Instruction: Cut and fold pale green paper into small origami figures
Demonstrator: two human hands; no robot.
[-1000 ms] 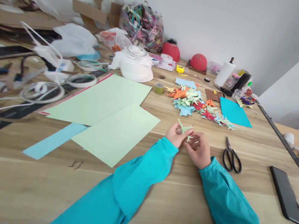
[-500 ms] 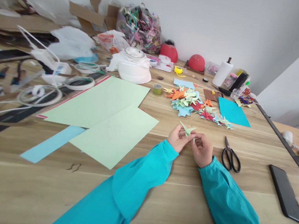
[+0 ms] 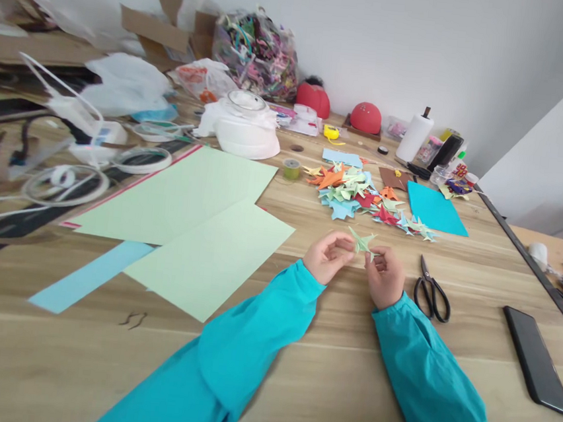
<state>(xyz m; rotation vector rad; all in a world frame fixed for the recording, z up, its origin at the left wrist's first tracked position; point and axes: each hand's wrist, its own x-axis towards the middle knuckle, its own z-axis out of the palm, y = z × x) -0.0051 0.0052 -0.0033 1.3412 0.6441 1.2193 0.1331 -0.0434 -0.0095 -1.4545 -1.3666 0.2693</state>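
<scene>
A pale green folded paper crane (image 3: 363, 243) is held up over the table between my two hands. My right hand (image 3: 385, 275) pinches its lower right end between thumb and fingertips. On the crane's other side, my left hand (image 3: 327, 255) has curled fingers, with a gap between thumb and forefinger. Its fingertips are close beside the crane; whether they touch it I cannot tell. Beyond the hands lies a pile of folded paper cranes (image 3: 348, 189) in orange, green, blue and red. Black-handled scissors (image 3: 432, 292) rest to the right of my right hand.
Large pale green sheets (image 3: 212, 251) and a blue paper strip (image 3: 90, 277) lie to the left. A turquoise paper square (image 3: 437, 209) is beside the pile. A phone (image 3: 538, 360) lies at right. Coiled white cables (image 3: 65, 183) and a white bottle (image 3: 415, 136) stand farther off.
My left hand has drawn back to the left from the crane, its thumb and forefinger parting. The crane has turned and stays in my right hand. The view has shifted slightly.
</scene>
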